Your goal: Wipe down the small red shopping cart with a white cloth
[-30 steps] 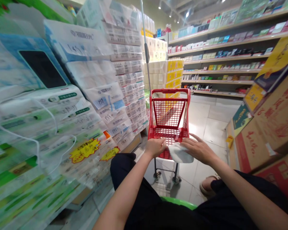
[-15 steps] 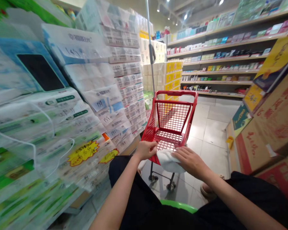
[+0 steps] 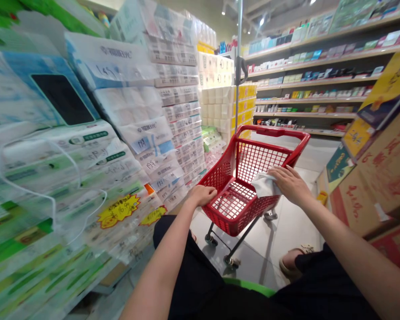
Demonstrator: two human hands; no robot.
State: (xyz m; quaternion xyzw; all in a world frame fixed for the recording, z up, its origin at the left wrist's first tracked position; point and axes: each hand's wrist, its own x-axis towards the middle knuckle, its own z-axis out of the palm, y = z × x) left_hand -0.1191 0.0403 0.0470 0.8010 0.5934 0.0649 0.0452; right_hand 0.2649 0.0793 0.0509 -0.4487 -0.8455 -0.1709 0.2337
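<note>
In front of my knees stands a red shopping cart [image 3: 231, 224], its perforated basket turned at an angle and its handle on the far side. My left hand [image 3: 202, 195] is closed round the basket's near left rim. On the right rim, my right hand [image 3: 291, 182] presses a white cloth [image 3: 265, 185] against the basket, its fingers bent over the cloth. Part of the cloth hangs over the basket's side. The fingertips of my left hand are partly hidden by the angle.
Stacked tissue packs [image 3: 146, 129] rise close on the left, with a phone [image 3: 63, 98] and a white cable lying on them. Cardboard boxes [image 3: 383, 178] line the right side. Stocked shelves [image 3: 306, 80] stand at the back. Below me is a green seat edge [image 3: 248, 285].
The cart has turned, its handle swinging to the right. My right hand has moved right and away from me with the cloth, from the near rim to the right rim.
</note>
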